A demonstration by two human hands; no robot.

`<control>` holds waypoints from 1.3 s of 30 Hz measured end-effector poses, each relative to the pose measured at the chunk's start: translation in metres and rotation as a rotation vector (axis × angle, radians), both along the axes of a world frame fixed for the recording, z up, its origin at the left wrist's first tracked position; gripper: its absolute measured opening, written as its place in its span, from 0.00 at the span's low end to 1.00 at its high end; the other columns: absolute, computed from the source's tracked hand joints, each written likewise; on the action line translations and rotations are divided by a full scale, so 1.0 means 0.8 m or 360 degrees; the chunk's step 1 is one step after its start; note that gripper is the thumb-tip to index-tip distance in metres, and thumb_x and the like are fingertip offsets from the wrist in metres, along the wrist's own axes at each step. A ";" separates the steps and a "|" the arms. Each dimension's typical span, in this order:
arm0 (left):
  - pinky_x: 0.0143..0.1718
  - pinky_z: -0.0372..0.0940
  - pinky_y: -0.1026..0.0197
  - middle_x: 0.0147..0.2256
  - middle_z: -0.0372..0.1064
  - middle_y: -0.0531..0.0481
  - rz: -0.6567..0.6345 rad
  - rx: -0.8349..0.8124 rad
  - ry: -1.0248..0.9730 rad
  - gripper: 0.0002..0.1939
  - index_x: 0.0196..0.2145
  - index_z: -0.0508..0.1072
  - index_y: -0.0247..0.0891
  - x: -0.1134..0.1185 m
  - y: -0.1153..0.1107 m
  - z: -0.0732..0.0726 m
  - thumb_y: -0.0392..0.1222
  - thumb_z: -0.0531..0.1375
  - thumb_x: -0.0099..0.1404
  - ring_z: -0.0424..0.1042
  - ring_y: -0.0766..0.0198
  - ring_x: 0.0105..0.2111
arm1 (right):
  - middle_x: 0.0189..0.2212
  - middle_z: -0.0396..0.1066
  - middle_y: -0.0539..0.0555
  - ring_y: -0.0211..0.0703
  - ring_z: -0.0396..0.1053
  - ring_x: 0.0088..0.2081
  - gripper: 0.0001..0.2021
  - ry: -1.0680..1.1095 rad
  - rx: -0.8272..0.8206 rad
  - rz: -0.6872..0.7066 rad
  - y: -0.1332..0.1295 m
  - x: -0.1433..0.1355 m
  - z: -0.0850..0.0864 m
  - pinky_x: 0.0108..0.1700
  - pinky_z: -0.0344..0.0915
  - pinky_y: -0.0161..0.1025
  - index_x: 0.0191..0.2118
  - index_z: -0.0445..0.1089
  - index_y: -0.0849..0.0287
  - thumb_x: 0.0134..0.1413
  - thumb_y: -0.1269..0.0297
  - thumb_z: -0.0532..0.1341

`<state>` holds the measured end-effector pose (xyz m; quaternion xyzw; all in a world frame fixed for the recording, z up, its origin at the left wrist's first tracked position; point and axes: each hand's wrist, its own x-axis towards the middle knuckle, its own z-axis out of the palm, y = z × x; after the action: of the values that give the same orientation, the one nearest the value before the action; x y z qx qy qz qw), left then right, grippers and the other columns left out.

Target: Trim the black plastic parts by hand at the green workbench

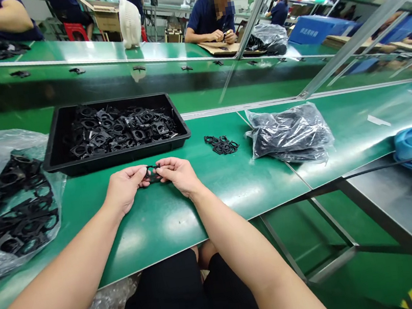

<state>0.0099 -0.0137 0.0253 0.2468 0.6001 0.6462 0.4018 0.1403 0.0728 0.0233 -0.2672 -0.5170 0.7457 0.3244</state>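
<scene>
Between my two hands is a small black ring-shaped plastic part (pixel 152 173), held just above the green table top. My left hand (pixel 124 187) pinches its left side with thumb and forefinger. The right side is gripped by my right hand (pixel 178 175) in the same way. Fingertips cover some of the part, so its full shape is hidden. Just beyond my hands stands a black tray (pixel 121 159) heaped with black plastic parts (pixel 124 125). To the right of my right hand lies a small pile of black rings (pixel 222 144).
An open clear bag (pixel 8 204) of black parts lies at left, a closed bag (pixel 290 134) at right. Beyond the tray, a conveyor belt (pixel 110 86) carries spaced small parts. A slanted metal post (pixel 358 33) rises at right. Co-workers sit across the line, one (pixel 209 22) handling something small.
</scene>
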 end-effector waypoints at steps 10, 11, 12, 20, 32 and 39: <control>0.26 0.61 0.62 0.23 0.69 0.50 -0.0106 0.0016 0.0099 0.18 0.26 0.74 0.32 -0.001 -0.001 0.003 0.51 0.67 0.47 0.65 0.67 0.22 | 0.23 0.71 0.48 0.31 0.68 0.24 0.16 -0.0033 -0.0008 -0.0012 -0.003 -0.001 0.002 0.24 0.65 0.28 0.32 0.71 0.62 0.33 0.64 0.71; 0.27 0.61 0.61 0.23 0.68 0.50 -0.0118 0.0022 0.0077 0.18 0.26 0.73 0.33 -0.001 -0.001 0.004 0.51 0.67 0.46 0.65 0.67 0.22 | 0.23 0.71 0.47 0.31 0.68 0.24 0.16 -0.0037 -0.0009 -0.0011 -0.003 -0.001 0.002 0.24 0.65 0.28 0.32 0.71 0.61 0.33 0.64 0.71; 0.27 0.61 0.61 0.23 0.68 0.50 -0.0130 0.0028 0.0053 0.18 0.26 0.73 0.33 -0.001 -0.002 0.005 0.52 0.67 0.46 0.65 0.67 0.23 | 0.23 0.71 0.48 0.31 0.68 0.24 0.16 -0.0042 -0.0010 -0.0009 -0.004 -0.002 0.002 0.24 0.64 0.28 0.32 0.71 0.61 0.33 0.63 0.71; 0.28 0.62 0.62 0.24 0.68 0.52 -0.0165 0.0090 -0.0090 0.17 0.26 0.70 0.34 0.001 -0.001 0.008 0.50 0.67 0.48 0.66 0.68 0.24 | 0.23 0.72 0.48 0.32 0.69 0.25 0.15 -0.0042 0.0003 0.0041 -0.005 -0.001 0.004 0.24 0.64 0.28 0.33 0.70 0.61 0.36 0.65 0.70; 0.39 0.65 0.57 0.33 0.74 0.48 0.0004 0.0119 0.0103 0.21 0.38 0.75 0.35 0.001 0.000 0.002 0.47 0.69 0.47 0.71 0.63 0.32 | 0.23 0.73 0.49 0.34 0.72 0.25 0.20 0.0071 -0.0247 0.0256 -0.002 0.004 0.007 0.25 0.67 0.29 0.32 0.68 0.61 0.34 0.56 0.72; 0.39 0.66 0.56 0.32 0.75 0.44 -0.0444 0.0169 -0.0189 0.16 0.33 0.76 0.33 0.007 -0.006 0.012 0.50 0.64 0.55 0.73 0.59 0.33 | 0.21 0.71 0.48 0.31 0.65 0.18 0.19 -0.0074 -0.0070 0.0146 -0.003 0.003 0.008 0.17 0.58 0.27 0.30 0.64 0.60 0.44 0.49 0.65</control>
<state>0.0153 -0.0187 0.0345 0.3100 0.5002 0.6283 0.5089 0.1427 0.0701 0.0296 -0.2675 -0.5197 0.7645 0.2720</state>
